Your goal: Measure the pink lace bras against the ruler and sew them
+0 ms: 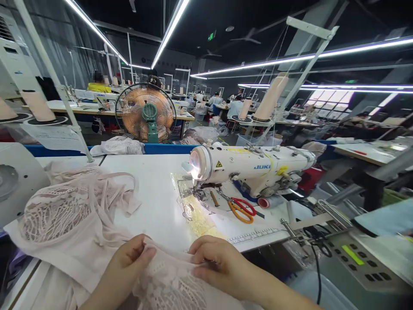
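A pale pink lace garment point(174, 280) hangs between my two hands at the near edge of the table. My left hand point(129, 262) pinches its upper edge between thumb and fingers. On the same edge, a little to the right, my right hand point(217, 262) grips the fabric with curled fingers. More pale pink lace garments point(64, 211) lie heaped to the left, with straps showing. Beyond my hands stands a white sewing machine point(232, 165), its lamp lit over the needle area.
Scissors point(241, 209) with red and orange handles lie beside a thread spool point(263, 202). A measuring tape point(254, 235) runs along the table's near edge. A control box point(358, 258) sits at right. Behind the table are a large fan point(149, 113) and several people at workstations.
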Tool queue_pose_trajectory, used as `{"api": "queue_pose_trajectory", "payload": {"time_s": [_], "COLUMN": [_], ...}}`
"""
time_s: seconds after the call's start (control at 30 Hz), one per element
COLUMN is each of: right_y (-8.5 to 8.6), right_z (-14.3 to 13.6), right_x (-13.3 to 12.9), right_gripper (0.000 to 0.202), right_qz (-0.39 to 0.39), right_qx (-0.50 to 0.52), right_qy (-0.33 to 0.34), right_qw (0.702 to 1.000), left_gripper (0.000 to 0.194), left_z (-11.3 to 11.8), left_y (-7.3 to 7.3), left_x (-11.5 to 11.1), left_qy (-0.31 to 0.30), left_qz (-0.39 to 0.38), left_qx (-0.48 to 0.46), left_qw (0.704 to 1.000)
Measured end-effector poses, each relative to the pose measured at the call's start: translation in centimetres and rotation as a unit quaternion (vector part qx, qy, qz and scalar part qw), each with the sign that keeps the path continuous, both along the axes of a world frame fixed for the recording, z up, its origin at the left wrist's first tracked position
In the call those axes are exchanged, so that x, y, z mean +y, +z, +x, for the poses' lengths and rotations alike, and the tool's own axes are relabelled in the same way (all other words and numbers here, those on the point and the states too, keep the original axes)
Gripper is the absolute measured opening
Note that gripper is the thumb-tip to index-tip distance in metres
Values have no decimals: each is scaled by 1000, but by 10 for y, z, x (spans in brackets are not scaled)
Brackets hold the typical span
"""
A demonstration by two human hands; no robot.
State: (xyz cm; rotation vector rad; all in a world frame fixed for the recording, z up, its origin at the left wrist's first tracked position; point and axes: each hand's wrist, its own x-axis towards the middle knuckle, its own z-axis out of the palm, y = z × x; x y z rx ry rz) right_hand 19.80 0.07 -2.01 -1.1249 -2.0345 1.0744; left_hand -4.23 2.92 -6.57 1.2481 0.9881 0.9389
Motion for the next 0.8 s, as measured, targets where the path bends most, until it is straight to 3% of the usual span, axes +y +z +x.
{"api": "queue_pose_trajectory", "payload": {"time_s": [0.13,0.27,0.47,0.57,0.67,0.73,0.8], "right_y": [1,5,34,59,85,99,106], "right_z": [-1,-5,-11,-15,-29,-44,-61], "right_x": [-3,1,17,39,69,89,108], "right_gripper": [10,19,12,13,11,14,20], "right_qz": [13,-40,-51,64,277,429,533], "right_qx": [-4,-93,-159,-191,-201,-179,-162], "right_qy": [-20,-19,-12,7,8,-9,-28], "right_qw": [1000,995,986,979,940,885,830], "left_gripper": [38,39,35,28,23,16,6], "left_z": [-8,-12,-16,-21,-36,-51,-68], "left_y": [5,12,22,42,81,108,126], "left_x": [-1,3,10,25,43,48,44], "left_qy": [21,25,7,8,51,117,154], "left_qz": [-6,-9,-20,16,176,346,474], "left_qx": [49,73,55,97,150,181,236], "left_qw": [999,997,998,995,971,913,834]}}
